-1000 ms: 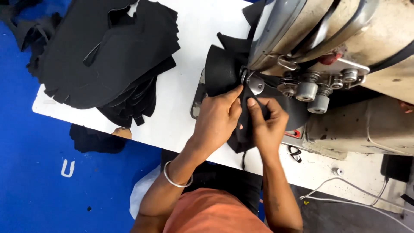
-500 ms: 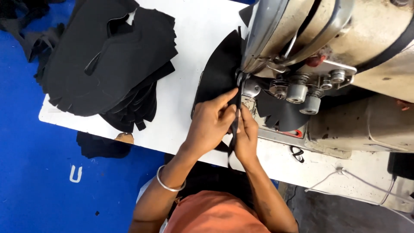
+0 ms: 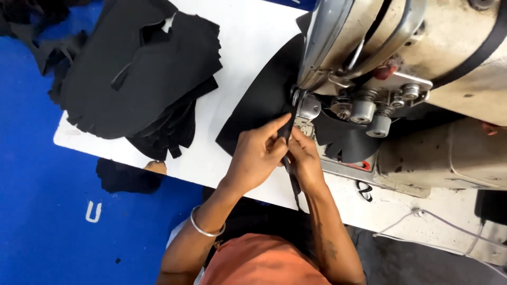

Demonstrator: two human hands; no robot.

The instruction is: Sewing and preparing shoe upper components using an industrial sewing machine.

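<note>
Head view, looking down: a cream-coloured sewing machine (image 3: pixel 422 68) stands on a white bench (image 3: pixel 248 47), and everything else is placed from it. Just at the machine's needle end, the left hand (image 3: pixel 256 155) and the right hand (image 3: pixel 306 161) meet, both closed in a pinch on a narrow black strip (image 3: pixel 288 142) that runs from the presser foot area back toward the person's body. Under the hands and reaching beneath the machine head lies a large black cut piece (image 3: pixel 261 100), flat on the bench. A silver bangle (image 3: pixel 203 228) circles the left wrist. Well to the left of the machine sits a stack of black cut pieces (image 3: pixel 142 79), overhanging the bench edge. Below the machine, white cables (image 3: pixel 438 232) trail across the floor.
</note>
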